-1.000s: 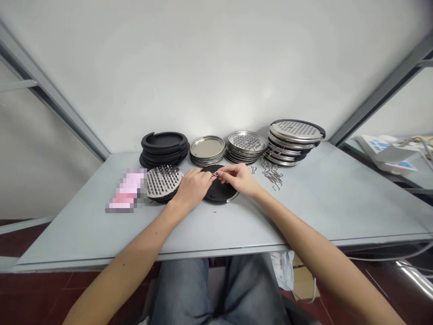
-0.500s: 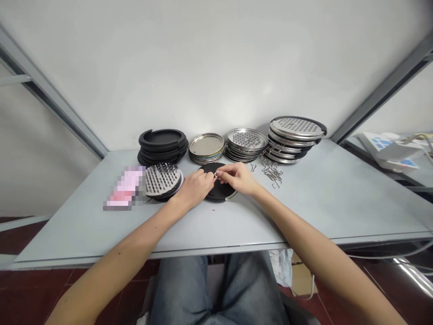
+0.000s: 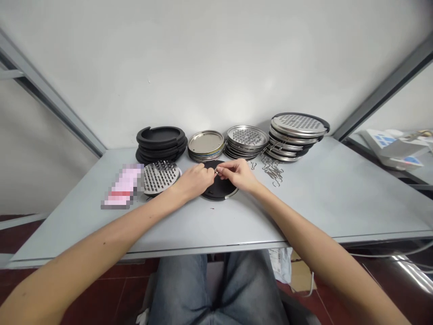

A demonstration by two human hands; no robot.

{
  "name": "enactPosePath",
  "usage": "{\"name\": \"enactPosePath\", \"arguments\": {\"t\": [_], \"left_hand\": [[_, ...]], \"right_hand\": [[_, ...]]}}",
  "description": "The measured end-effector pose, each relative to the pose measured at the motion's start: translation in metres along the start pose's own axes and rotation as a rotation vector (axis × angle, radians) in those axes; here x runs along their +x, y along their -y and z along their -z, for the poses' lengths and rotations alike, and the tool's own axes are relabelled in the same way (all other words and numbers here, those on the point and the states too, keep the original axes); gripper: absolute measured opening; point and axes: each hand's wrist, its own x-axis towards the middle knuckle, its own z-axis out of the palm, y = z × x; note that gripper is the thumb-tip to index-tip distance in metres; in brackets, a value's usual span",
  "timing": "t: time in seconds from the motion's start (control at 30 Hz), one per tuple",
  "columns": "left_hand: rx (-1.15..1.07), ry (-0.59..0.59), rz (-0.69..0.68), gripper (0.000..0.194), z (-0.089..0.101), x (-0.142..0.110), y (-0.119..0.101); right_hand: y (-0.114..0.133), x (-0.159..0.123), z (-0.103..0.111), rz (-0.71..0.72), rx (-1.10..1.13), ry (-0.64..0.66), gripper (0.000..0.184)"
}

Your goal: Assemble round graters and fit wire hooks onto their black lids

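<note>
Over a round black disc [image 3: 221, 192] with a metal edge, both hands meet with bent fingers. My left hand [image 3: 196, 181] pinches a small shiny metal ring or clip [image 3: 217, 171] from the left. From the right, thumb and forefinger of my right hand [image 3: 239, 174] close on the same piece. Its exact shape is partly hidden by the fingertips. Left of my left hand lies a perforated metal grater disc [image 3: 160, 177] on top of other discs. Several loose metal clips and rings [image 3: 273, 170] lie to the right of my right hand.
Along the wall stand stacked black rings [image 3: 161, 146], plain metal discs [image 3: 205, 143], grater discs [image 3: 246, 137] and black-rimmed graters [image 3: 297, 126]. A blurred-out pink object [image 3: 123, 185] lies at left. The grey table [image 3: 216, 230] has its front edge above my knees.
My left forearm has swung outward to the left. Both hands keep their pinch on the small metal piece, and the view has shifted slightly.
</note>
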Motion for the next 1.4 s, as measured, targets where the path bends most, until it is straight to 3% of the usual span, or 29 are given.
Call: {"name": "enactPosePath", "arguments": {"t": [0.33, 0.57, 1.4], "left_hand": [[0.184, 0.005, -0.272, 0.019, 0.025, 0.017, 0.026], [0.163, 0.073, -0.27, 0.018, 0.032, 0.017, 0.026], [0.229, 0.134, -0.383, 0.023, 0.036, 0.022, 0.025]], "right_hand": [[0.01, 0.002, 0.0, -0.008, 0.191, -0.08, 0.031], [0.008, 0.002, -0.004, -0.071, 0.326, -0.087, 0.037], [0.007, 0.006, 0.003, -0.125, 0.321, -0.019, 0.037]]}}
